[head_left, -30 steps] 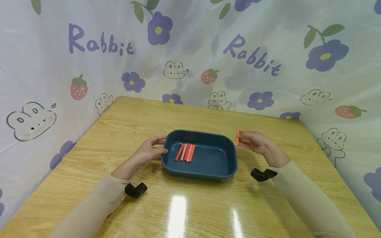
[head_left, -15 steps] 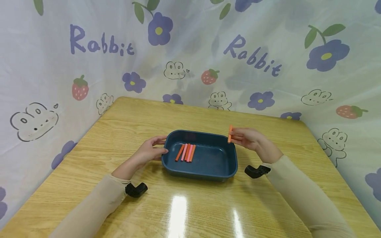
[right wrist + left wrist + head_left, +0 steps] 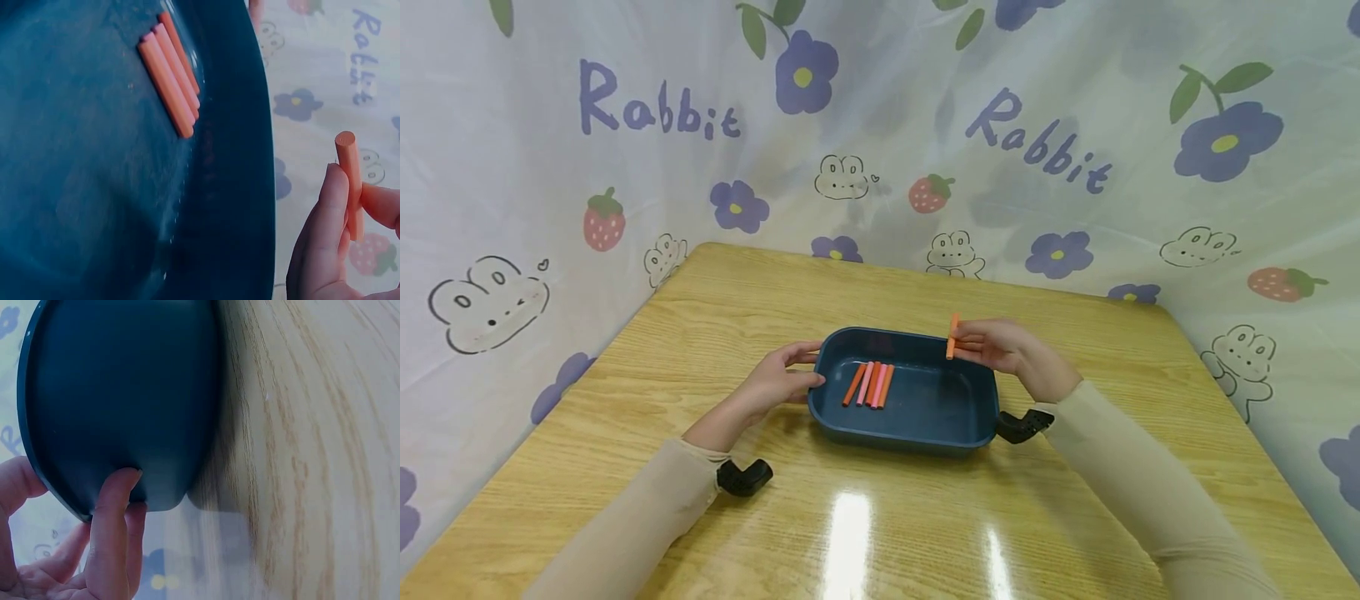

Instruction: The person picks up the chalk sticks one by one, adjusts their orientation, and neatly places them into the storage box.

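Observation:
A dark blue rectangular tub (image 3: 904, 439) with rounded corners stands on the table. My left hand (image 3: 775, 382) grips its left end, thumb over the rim; the left wrist view shows fingers (image 3: 107, 531) against its outer wall. Between thumb and fingers, my right hand (image 3: 1000, 346) pinches a short round orange stick (image 3: 952, 337), held upright over the tub's back right rim. Inside the tub, toward the left, several similar sticks lie side by side, among them a red stick (image 3: 852, 386), a pink stick (image 3: 864, 385) and an orange stick (image 3: 165, 87).
The wood-grain table (image 3: 745, 292) carries the tub near its middle. A white cloth (image 3: 880, 108) printed with rabbits, flowers and strawberries hangs behind and along both sides. Each sleeve bears a black curved mount (image 3: 745, 477) at the wrist.
My right hand has moved left with the orange stick, from beyond the tub's right end to over its back rim. The left hand, the tub and the sticks in it stay put.

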{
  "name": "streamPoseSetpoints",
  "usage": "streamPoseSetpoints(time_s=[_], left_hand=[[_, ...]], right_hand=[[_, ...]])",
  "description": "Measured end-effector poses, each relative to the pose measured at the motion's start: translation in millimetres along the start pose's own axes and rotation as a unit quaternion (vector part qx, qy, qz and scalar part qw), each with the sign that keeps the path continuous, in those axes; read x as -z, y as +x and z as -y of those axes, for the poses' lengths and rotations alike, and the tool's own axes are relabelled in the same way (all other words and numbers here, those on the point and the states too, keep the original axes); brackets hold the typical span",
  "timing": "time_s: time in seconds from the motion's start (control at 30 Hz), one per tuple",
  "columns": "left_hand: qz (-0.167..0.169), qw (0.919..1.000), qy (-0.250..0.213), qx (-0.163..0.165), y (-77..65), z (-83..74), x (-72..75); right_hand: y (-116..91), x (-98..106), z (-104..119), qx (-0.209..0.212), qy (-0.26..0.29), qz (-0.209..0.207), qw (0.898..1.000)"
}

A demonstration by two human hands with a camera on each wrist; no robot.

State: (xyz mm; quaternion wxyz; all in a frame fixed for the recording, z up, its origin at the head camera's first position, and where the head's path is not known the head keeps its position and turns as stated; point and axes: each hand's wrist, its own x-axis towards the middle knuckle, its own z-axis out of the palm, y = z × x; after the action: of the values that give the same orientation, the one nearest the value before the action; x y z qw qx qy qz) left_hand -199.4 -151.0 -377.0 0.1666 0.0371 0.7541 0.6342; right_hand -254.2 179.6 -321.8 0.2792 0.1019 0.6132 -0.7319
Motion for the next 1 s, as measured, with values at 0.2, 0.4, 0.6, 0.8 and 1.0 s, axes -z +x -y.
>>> streamPoseSetpoints(time_s=[0.2,0.4,0.6,0.8,1.0], left_hand=[[0.006,1.0,-0.001,-0.004,0.2,0.3,-0.4],[0.007,1.0,-0.002,-0.005,0.6,1.0,-0.6],[0.01,0.9999,-0.002,-0.005,-0.3,1.1,-0.1],[0.007,0.9999,-0.006,-0.004,0.8,1.3,-0.5],[0.007,0.9999,-0.006,-0.006,0.1,1.1,-0.5]], right_hand=[[9,-14,-1,-0.017,-0.025,0.014,0.999],[18,-24,-3,-0.026,-0.048,0.028,0.998],[26,-34,-7,-0.036,-0.072,0.048,0.996],[31,-42,-12,-0.049,-0.096,0.074,0.991],[36,-50,-17,-0.067,-0.101,0.082,0.989]])
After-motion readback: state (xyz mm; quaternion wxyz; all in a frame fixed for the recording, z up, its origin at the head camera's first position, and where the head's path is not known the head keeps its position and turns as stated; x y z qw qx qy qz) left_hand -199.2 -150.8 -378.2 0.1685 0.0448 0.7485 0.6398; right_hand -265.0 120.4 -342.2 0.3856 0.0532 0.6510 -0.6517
